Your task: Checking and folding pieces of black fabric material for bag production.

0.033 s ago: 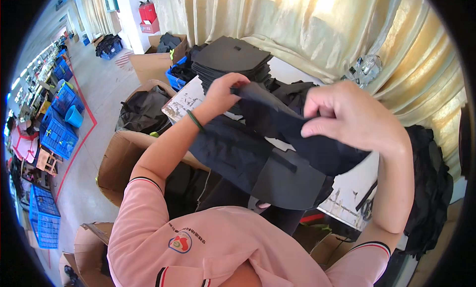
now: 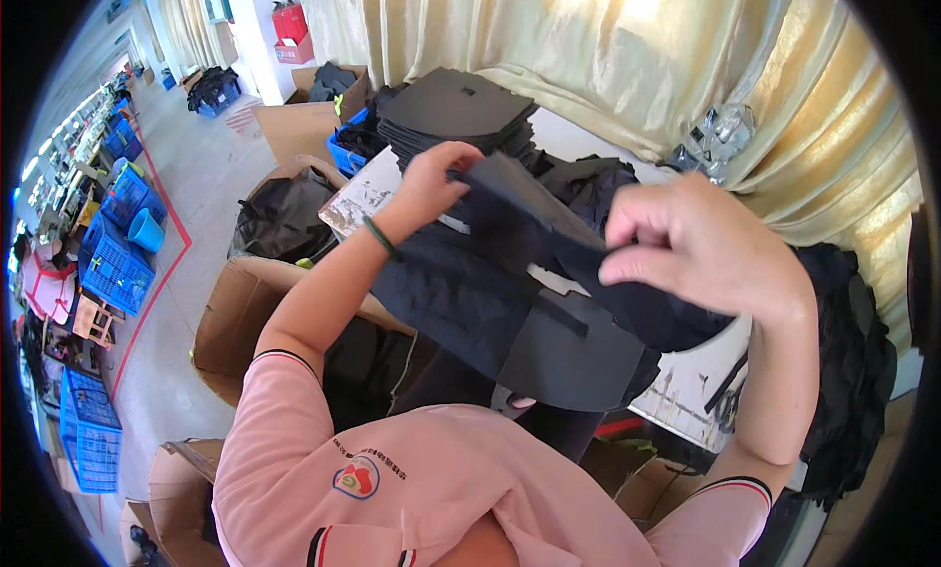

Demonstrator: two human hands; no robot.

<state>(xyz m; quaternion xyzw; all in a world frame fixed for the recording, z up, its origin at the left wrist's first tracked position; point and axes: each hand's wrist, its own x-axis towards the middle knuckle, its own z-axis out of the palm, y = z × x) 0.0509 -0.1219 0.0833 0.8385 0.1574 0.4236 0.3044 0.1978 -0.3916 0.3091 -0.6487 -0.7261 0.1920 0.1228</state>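
Between my two hands a piece of black fabric [image 2: 529, 224] is held up by its upper edge, with a stiffer grey strip along that edge. My left hand [image 2: 436, 187] pinches its left end, a green bangle on the wrist. At the other end my right hand [image 2: 696, 239] grips the edge between thumb and curled fingers. Below the raised fabric lies a dark grey flat panel [image 2: 564, 361] with a short black strap on it. More black cloth [image 2: 451, 283] spreads to the panel's left. Just beyond my left hand stands a stack of dark grey panels [image 2: 456, 104].
A worn white table [image 2: 676, 395] carries the work. Open cardboard boxes [image 2: 230, 322] stand at the left, one with dark material. Black fabric pieces [image 2: 848, 371] hang in a pile at the right. Behind are pale curtains [image 2: 549, 28] and a clear plastic bundle [image 2: 720, 136]. Blue crates [image 2: 118, 273] line the aisle.
My left hand has shifted slightly left, and the fabric's upper edge has tipped a little, showing more of its grey strip. My right hand has barely moved.
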